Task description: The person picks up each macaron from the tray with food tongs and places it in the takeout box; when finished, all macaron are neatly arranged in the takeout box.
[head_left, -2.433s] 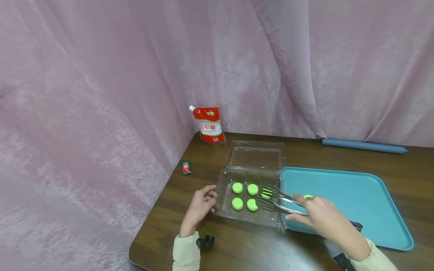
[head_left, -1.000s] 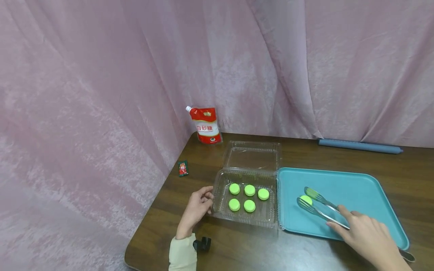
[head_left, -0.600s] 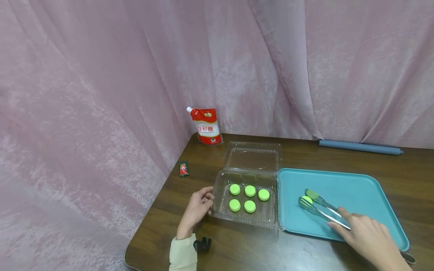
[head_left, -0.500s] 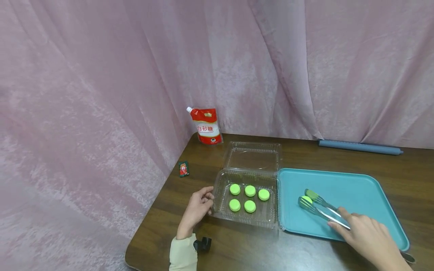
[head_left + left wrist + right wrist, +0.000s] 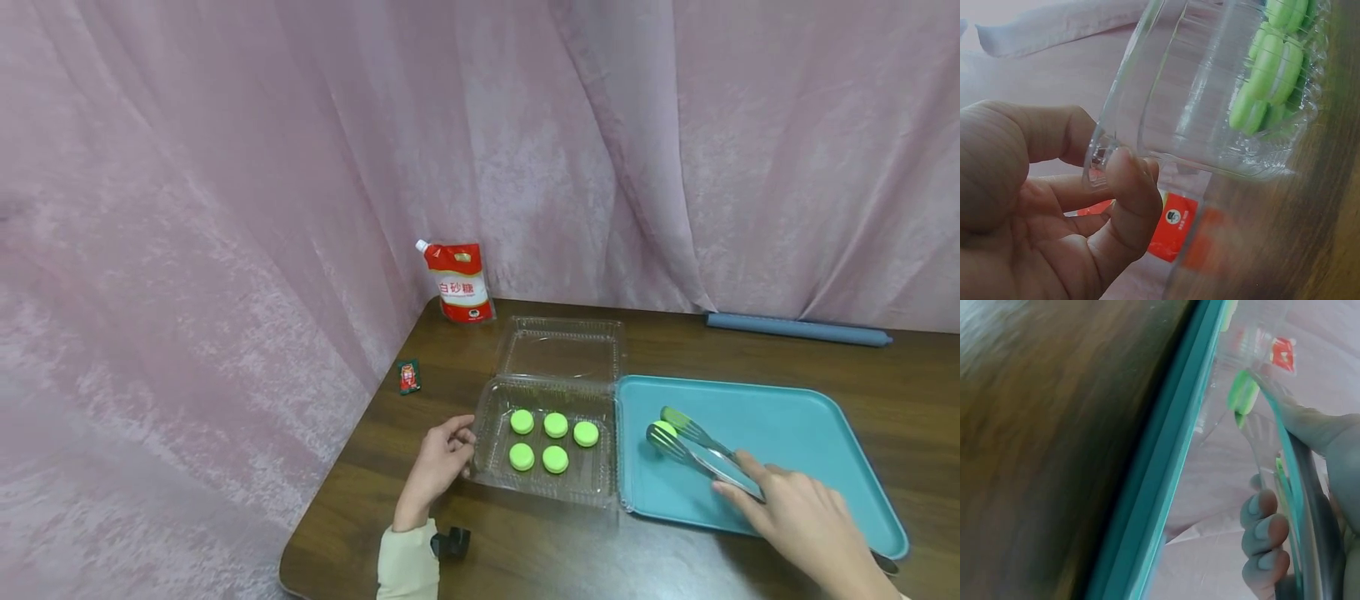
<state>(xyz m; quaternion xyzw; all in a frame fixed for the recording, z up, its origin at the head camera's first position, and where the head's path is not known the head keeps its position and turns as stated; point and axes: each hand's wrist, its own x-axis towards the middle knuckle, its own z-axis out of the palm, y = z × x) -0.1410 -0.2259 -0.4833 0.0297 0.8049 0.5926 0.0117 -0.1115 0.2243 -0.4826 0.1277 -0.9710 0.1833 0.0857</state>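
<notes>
Pink velvet curtains hang all around a dark wooden table (image 5: 525, 550), and right in the middle of it sits a clear plastic clamshell box (image 5: 551, 475) with its lid folded open toward the curtain. Five green macarons (image 5: 555, 424) lie inside that box, three in the far row and two in the near row. At the box's left edge the left hand (image 5: 442, 463) pinches the clear rim, thumb over the lip and fingers (image 5: 1132, 194) curled beneath it, as the left wrist view shows plainly. Touching the box's right side is a teal tray (image 5: 795, 425), and over it the right hand (image 5: 802, 521) grips metal tongs (image 5: 693, 447), its fingers wrapped round the handles. Between the two tong tips, a single green macaron (image 5: 663, 428) is clamped above the tray's left part, near the box. Beyond the box, against the curtain, stands a red and white sugar pouch (image 5: 459, 281); off the box's left far corner lies a small red sachet (image 5: 408, 376). Well beyond the tray, a blue roll (image 5: 798, 329) lies along the curtain's foot.
</notes>
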